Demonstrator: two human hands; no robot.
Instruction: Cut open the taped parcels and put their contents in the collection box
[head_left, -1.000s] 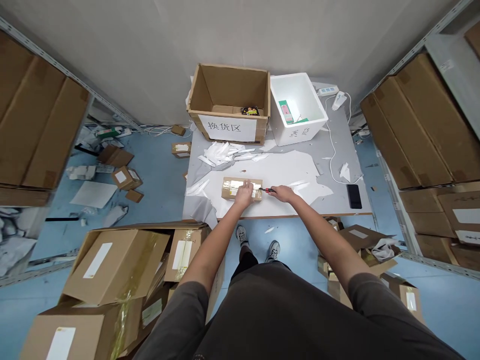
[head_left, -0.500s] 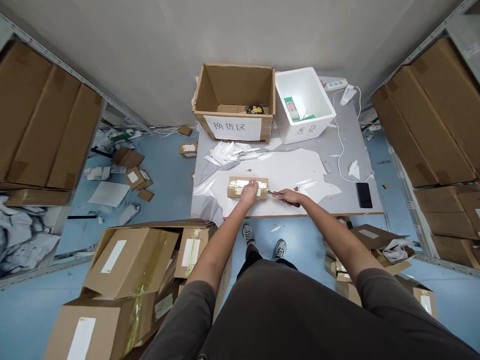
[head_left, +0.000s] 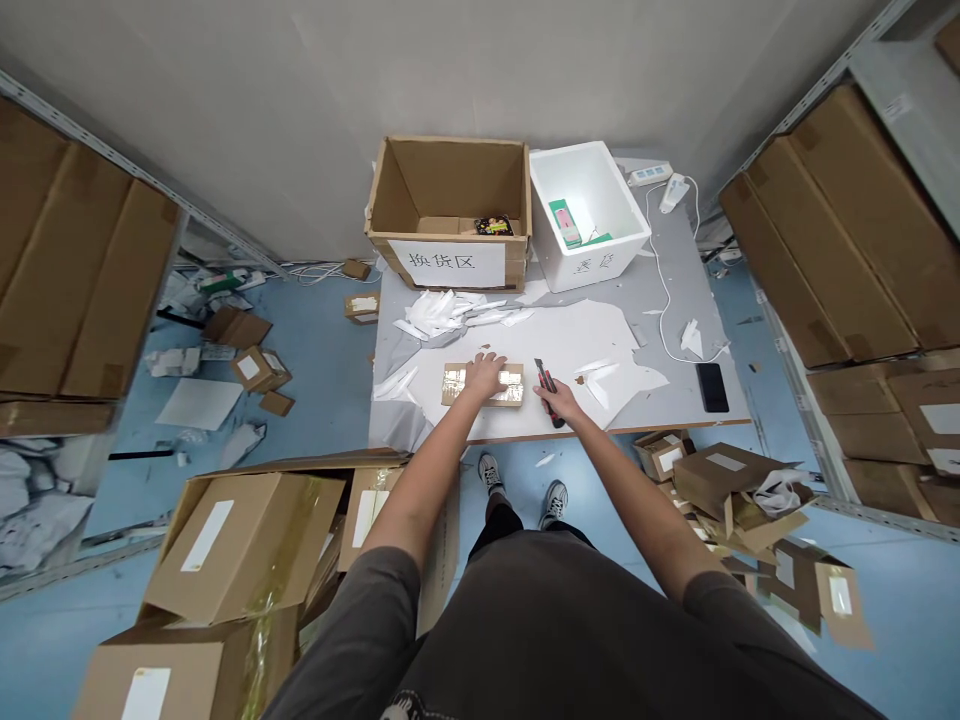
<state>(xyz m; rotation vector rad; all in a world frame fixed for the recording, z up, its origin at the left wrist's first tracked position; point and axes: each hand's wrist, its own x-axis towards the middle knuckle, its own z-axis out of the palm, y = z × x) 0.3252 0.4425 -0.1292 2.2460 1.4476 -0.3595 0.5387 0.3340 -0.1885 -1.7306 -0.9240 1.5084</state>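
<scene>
I have the left hand laid across the small taped box, fingers spread over its top; whether their tips hook the far edge I cannot tell. The box lies beneath that palm on the white sheet, showing at both sides of the fingers. The right hand stands just right of it, fingers wrapped around a red-and-black cutter whose tip points away from me, clear of the cardboard. I take the step in hand to be steadying the box for work on its tape, with the blade off the seam for now. My next move would call for a firm left press and a blade path well away from those spread fingers; drifting leftward could nick them. The box itself looks long, low and brown, its upper face glinting under clear, wrinkled tape. From here I can't make out whether that tape is slit, since the palm hides the middle. Torn white strips lie just right of the right-hand fingers.
</scene>
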